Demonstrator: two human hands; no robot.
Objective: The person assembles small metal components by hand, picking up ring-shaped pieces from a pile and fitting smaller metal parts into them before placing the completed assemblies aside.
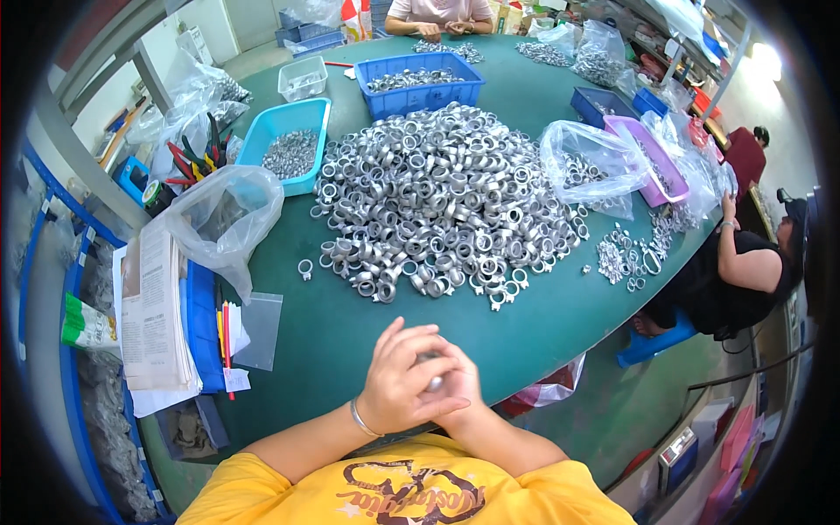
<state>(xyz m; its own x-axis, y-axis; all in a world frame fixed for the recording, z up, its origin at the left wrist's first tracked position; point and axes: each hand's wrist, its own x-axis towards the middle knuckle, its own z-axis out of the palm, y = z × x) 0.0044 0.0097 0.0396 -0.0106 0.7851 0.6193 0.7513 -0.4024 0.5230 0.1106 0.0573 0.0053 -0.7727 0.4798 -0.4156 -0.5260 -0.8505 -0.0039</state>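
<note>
In front of my yellow shirt, my hands are together over the table's near edge. My left hand, with a bracelet at its wrist, curls its fingers over my right hand. Between them a bit of a small silvery metal part shows; its full shape is hidden by my fingers. The right hand's fingers are mostly covered by the left. Beyond my hands rises a large heap of grey metal ring-shaped clamps on the green table. A single ring clamp lies apart, left of the heap.
Around the heap stand a turquoise bin, a blue crate, a purple basket and plastic bags. Pliers and papers lie left. One person sits across; another sits at right.
</note>
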